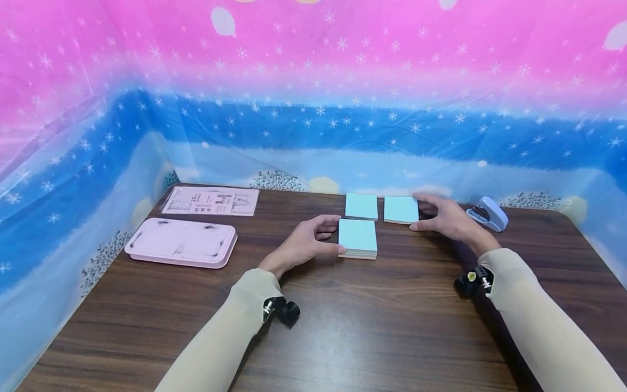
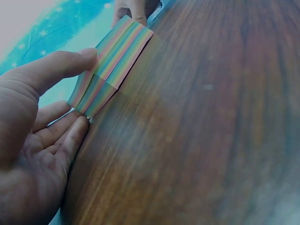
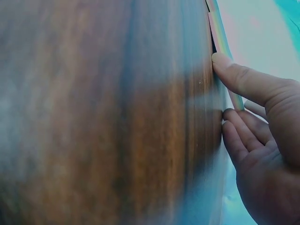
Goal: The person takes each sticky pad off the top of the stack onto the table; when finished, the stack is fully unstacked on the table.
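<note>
A thick stack of square sticky notes (image 1: pixel 357 235), mint green on top with rainbow-striped edges, sits on the wooden table. My left hand (image 1: pixel 306 242) grips its left side, the thumb at the near corner and the fingers toward the far one. To the right and farther back lies a thinner sticky note pad (image 1: pixel 400 209). My right hand (image 1: pixel 446 218) holds that pad by its right side between thumb and fingers. In the right wrist view the thumb tip meets the pad's striped edge (image 3: pixel 220 35). Another mint pad (image 1: pixel 361 206) lies just behind the thick stack.
A pale blue tape-dispenser-like object (image 1: pixel 490 214) lies right of my right hand. At the left are a pink case (image 1: pixel 181 241) and a printed card in a clear sleeve (image 1: pixel 211 201). A patterned curtain (image 1: pixel 313 125) hangs along the table's back and left edges.
</note>
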The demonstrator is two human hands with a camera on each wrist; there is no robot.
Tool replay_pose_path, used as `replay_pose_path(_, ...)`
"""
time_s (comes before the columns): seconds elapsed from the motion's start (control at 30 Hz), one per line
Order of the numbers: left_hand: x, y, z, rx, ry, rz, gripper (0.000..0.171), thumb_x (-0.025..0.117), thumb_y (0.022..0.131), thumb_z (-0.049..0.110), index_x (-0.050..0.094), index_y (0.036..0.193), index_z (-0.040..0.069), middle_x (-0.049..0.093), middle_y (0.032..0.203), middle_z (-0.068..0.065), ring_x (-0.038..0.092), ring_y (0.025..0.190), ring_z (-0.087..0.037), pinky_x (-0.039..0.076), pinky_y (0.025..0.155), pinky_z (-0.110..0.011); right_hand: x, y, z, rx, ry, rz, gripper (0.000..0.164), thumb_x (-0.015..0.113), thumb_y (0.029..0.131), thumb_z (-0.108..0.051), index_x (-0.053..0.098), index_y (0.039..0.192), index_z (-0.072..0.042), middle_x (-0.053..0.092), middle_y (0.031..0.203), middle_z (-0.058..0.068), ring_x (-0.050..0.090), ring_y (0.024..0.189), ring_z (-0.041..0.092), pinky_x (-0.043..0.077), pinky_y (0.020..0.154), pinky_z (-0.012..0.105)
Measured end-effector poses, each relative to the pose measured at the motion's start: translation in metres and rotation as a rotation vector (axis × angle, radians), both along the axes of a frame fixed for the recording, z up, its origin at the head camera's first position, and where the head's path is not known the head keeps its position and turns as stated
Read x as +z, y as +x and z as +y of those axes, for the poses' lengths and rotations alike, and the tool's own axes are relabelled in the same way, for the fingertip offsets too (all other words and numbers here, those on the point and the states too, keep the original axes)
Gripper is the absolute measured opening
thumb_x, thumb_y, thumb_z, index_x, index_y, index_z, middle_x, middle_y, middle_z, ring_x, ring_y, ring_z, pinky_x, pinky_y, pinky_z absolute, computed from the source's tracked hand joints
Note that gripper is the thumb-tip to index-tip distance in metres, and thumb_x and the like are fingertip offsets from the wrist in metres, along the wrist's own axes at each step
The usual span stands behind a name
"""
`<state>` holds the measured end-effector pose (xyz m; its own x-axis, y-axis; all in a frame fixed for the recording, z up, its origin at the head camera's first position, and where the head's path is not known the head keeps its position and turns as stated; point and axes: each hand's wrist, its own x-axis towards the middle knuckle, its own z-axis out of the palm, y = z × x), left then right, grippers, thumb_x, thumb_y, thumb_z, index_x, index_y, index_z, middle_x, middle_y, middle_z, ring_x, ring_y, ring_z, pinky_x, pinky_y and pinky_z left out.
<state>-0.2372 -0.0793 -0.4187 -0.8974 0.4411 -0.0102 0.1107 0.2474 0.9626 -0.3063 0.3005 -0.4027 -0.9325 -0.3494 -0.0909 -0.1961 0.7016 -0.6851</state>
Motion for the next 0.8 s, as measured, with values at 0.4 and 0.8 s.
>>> replay_pose_path(0.4,0.0002,0.0006,0.0004,0.005,-0.002,0.004,0.079,0.089,0.087,0.015,0.051,0.157,0.006,0.057,0.152,-0.012,0.055,0.138,-0.029,0.045,0.116,-0.043,-0.0018,0.0012,-0.0019,-0.027,-0.004,0.018,0.086,0.084,0.095,-0.029,0.038,0.164,-0.003,0.051,0.153,0.03,0.049,0.14,0.047,0.037,0.117,0.064)
replay_pose_path(0.8,-0.0011,0.0005,-0.0002,-0.001,0.0,0.01,0.078,0.088,0.089,0.016,0.051,0.157,0.006,0.056,0.152,-0.014,0.055,0.139,-0.031,0.044,0.117,-0.045,0.0011,0.009,-0.0009,-0.032,-0.013,0.064,0.078,0.081,0.098,-0.029,0.044,0.159,0.0,0.055,0.149,0.029,0.054,0.136,0.047,0.039,0.115,0.064)
